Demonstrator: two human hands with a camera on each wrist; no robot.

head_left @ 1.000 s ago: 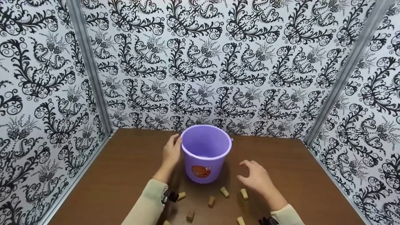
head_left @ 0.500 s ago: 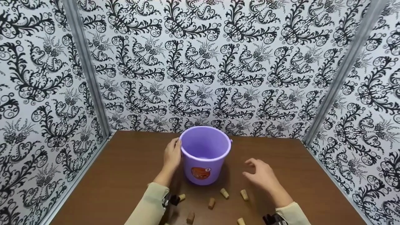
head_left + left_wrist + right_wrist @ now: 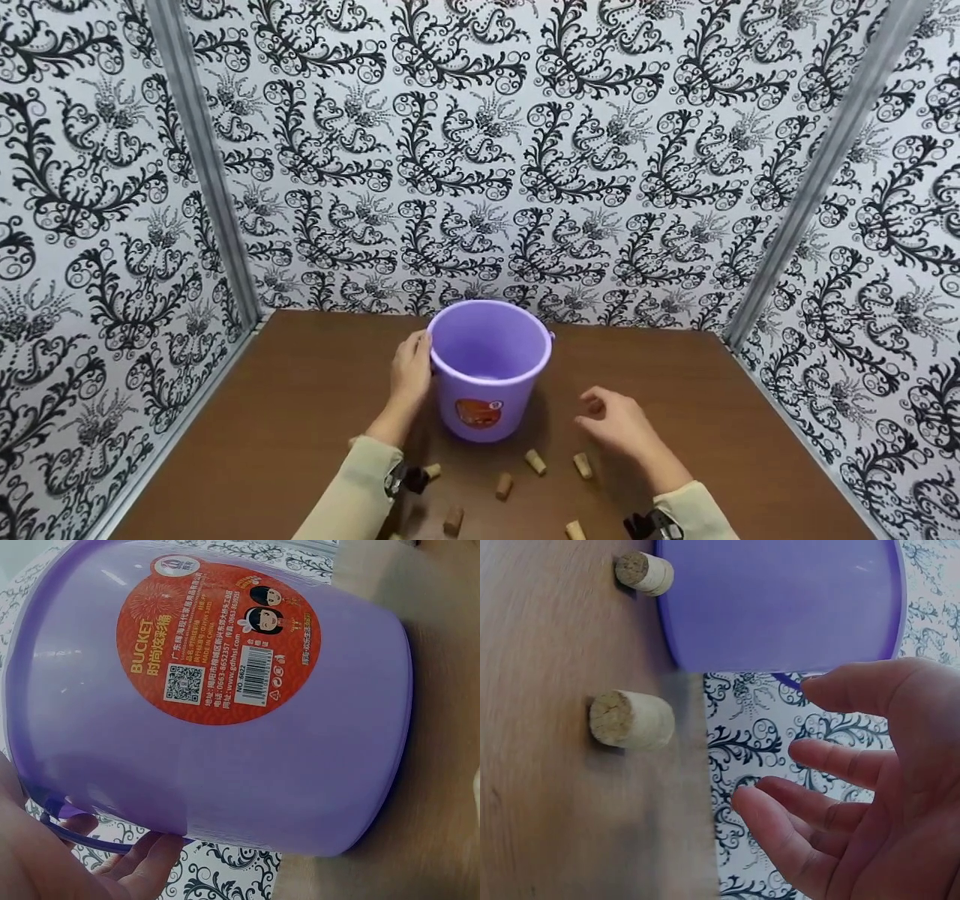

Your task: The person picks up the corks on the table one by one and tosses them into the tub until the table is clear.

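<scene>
A purple bucket (image 3: 487, 401) with an orange round label stands upright on the table. My left hand (image 3: 411, 371) holds its left side just below the rim. In the left wrist view the fingers (image 3: 154, 862) bend along the bucket wall beside the thin purple handle (image 3: 90, 841). To the right of the bucket, my right hand (image 3: 619, 424) hovers with loosely bent fingers and nothing in them. A pale cork (image 3: 583, 466) lies below that hand, and another pale cork (image 3: 535, 462) sits close in front of the bucket.
Darker brown corks (image 3: 504, 486) and further pale corks (image 3: 575, 530) are scattered over the near part of the brown table (image 3: 322, 390). One cork (image 3: 433, 471) lies beside the left wrist. Patterned black-and-white walls (image 3: 480, 165) with grey corner posts enclose the table on three sides.
My right hand has drifted slightly right and then back left, its thumb and fingers now closer together. The left hand and the bucket keep their places; the view shifts slightly.
</scene>
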